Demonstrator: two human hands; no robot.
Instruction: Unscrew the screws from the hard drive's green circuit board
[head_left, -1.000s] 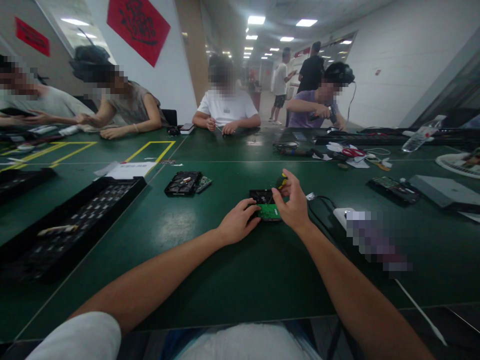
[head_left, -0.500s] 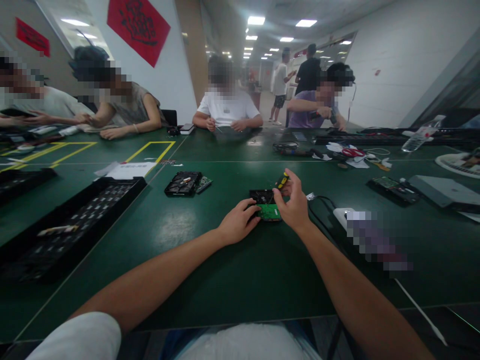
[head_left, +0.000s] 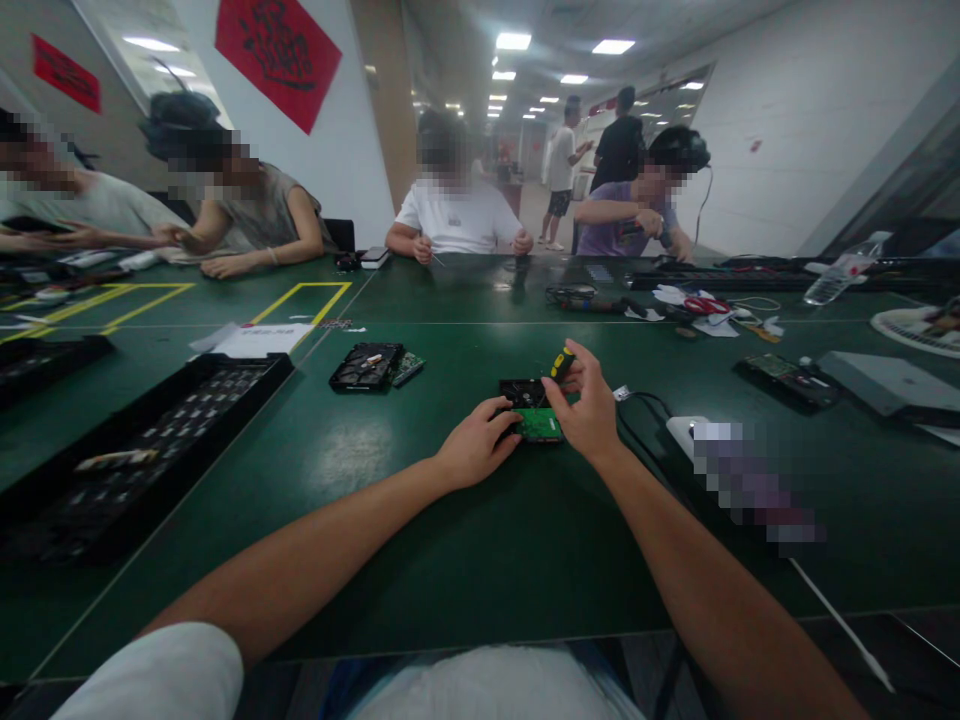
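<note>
A hard drive (head_left: 519,392) with a green circuit board (head_left: 541,426) lies on the table in front of me. My left hand (head_left: 472,445) grips its left edge with fingers and thumb. Above the drive's right side, my right hand (head_left: 590,408) is closed around a yellow and black screwdriver (head_left: 560,364). The screwdriver is tilted, its shaft angled down toward the board; where the tip rests is hard to make out. Another opened hard drive (head_left: 366,367) sits to the left, a loose circuit board (head_left: 409,369) beside it.
Long black trays (head_left: 150,450) lie on the left of the green table (head_left: 390,540). On the right are a power strip (head_left: 686,432) with a cable, a further drive (head_left: 787,382), a grey metal case (head_left: 892,385) and a plastic bottle (head_left: 847,268). Several people sit across the table.
The screwdriver's handle has shifted slightly left and the fingers of my right hand have turned on it. My left hand and the drive stay in place.
</note>
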